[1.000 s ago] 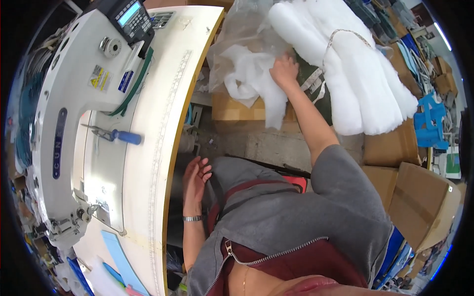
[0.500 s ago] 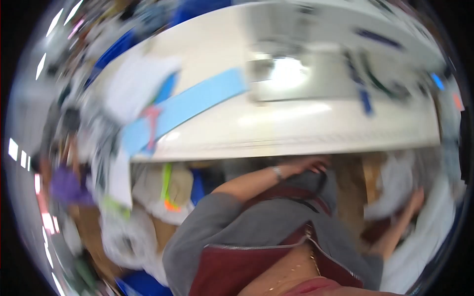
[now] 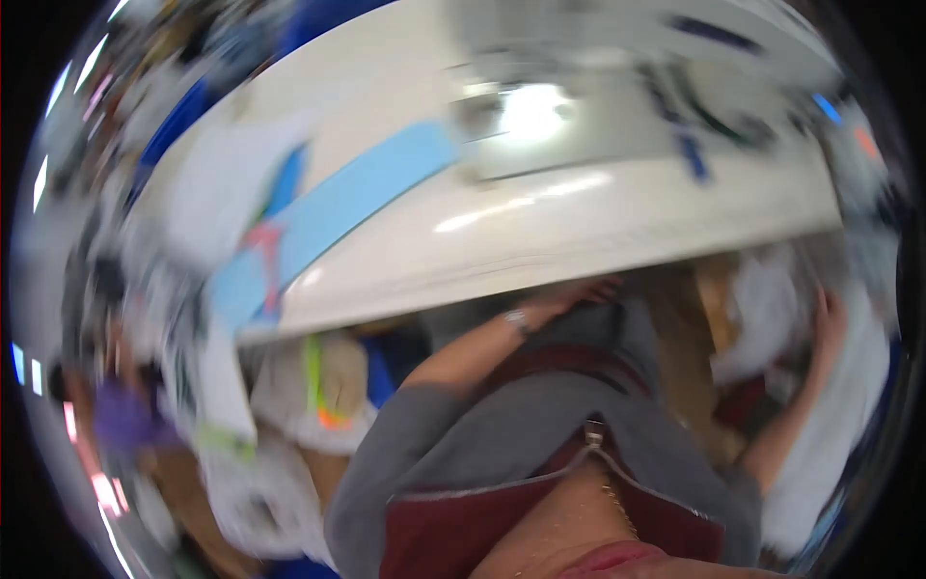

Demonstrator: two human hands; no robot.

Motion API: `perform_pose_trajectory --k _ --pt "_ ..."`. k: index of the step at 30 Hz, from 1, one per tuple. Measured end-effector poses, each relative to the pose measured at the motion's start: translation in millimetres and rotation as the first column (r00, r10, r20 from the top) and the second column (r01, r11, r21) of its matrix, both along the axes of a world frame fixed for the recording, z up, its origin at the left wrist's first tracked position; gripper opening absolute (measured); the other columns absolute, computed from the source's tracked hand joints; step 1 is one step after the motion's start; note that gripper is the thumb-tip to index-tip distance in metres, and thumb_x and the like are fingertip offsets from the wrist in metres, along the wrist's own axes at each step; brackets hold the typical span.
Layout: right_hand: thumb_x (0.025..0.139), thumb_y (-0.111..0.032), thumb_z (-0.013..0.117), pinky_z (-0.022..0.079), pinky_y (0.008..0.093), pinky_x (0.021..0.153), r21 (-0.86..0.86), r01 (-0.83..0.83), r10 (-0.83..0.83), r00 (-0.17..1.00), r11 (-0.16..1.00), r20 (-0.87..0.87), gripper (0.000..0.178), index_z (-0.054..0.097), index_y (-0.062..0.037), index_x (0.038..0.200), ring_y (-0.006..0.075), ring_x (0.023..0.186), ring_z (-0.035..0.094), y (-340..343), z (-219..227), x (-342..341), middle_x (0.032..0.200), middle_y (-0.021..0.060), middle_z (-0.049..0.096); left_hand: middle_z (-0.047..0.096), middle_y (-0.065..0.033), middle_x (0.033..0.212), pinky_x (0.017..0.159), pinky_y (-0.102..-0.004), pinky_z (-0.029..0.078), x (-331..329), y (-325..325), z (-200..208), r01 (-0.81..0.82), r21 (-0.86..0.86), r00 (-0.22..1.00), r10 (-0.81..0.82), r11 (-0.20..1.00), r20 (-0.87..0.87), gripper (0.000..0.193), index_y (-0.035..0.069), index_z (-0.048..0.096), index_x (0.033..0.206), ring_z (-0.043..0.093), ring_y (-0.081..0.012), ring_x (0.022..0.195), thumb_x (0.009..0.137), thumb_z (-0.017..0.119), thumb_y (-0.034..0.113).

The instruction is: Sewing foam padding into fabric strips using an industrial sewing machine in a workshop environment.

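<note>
White padding (image 3: 767, 304) just left of right hand (image 3: 828, 314); fingers blurred, unable to tell whether pinching it or only beside it. Tan cardboard (image 3: 716, 299) at padding's left. Large white roll (image 3: 857, 396) along outer side of right forearm. Left hand (image 3: 590, 289) well apart from padding, just beside front edge of white table (image 3: 540, 236); finger spread too smeared to judge. Farther out, on tabletop: blue-handled tool (image 3: 692, 159), light-blue strip (image 3: 367, 198) with pink piece (image 3: 265, 243) across it, sewing machine (image 3: 796, 53) at far side, blurred.
</note>
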State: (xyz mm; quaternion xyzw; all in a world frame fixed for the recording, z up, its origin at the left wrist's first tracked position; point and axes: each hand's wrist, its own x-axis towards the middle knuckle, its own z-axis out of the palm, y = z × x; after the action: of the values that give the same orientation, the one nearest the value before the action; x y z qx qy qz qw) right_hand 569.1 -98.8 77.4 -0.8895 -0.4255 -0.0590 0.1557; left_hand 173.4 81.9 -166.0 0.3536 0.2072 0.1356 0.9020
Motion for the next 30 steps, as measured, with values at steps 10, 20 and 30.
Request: perform_pose_trajectory --k 10,20,30 --pt "0.083 -0.022 0.060 0.048 0.0210 0.061 0.439 0.323 -0.459 0.852 0.838 0.251 0.018 0.064 -0.0075 0.094 0.0063 0.067 0.056 -127.1 159.8 -62.1 0.079 0.0020 0.064 0.059 -0.0091 0.107 0.074 -0.0309 0.047 -74.5 28.5 24.2 -0.056 0.105 0.947 0.086 0.993 -0.310 0.036 0.008 0.048 0.120 0.057 -0.0161 0.092 0.088 0.053 0.023" --pt "0.069 -0.038 0.065 0.046 0.0383 0.080 -0.294 0.767 -0.662 0.641 0.570 0.388 0.042 0.064 -0.0142 0.103 0.0269 0.095 0.059 -167.3 79.0 -57.0 0.103 0.0103 0.063 0.056 -0.0061 0.077 0.066 -0.0345 0.047 -131.9 75.7 -140.6 -0.075 -0.347 0.997 0.066 0.935 -0.037 0.022 0.009 0.059 0.084 0.056 -0.0239 0.076 0.090 0.042 0.022" --pt "0.067 -0.023 0.059 0.048 0.0349 0.080 -0.030 0.766 -0.739 0.629 0.642 0.243 0.031 0.067 -0.0122 0.095 0.0265 0.086 0.062 -184.6 123.4 -35.4 0.093 0.0124 0.065 0.057 -0.0048 0.075 0.048 -0.0272 0.047 -113.5 48.0 -91.6 -0.239 0.025 0.815 0.214 0.971 -0.538 0.026 0.009 0.052 0.102 0.056 -0.0169 0.060 0.078 0.062 0.008"
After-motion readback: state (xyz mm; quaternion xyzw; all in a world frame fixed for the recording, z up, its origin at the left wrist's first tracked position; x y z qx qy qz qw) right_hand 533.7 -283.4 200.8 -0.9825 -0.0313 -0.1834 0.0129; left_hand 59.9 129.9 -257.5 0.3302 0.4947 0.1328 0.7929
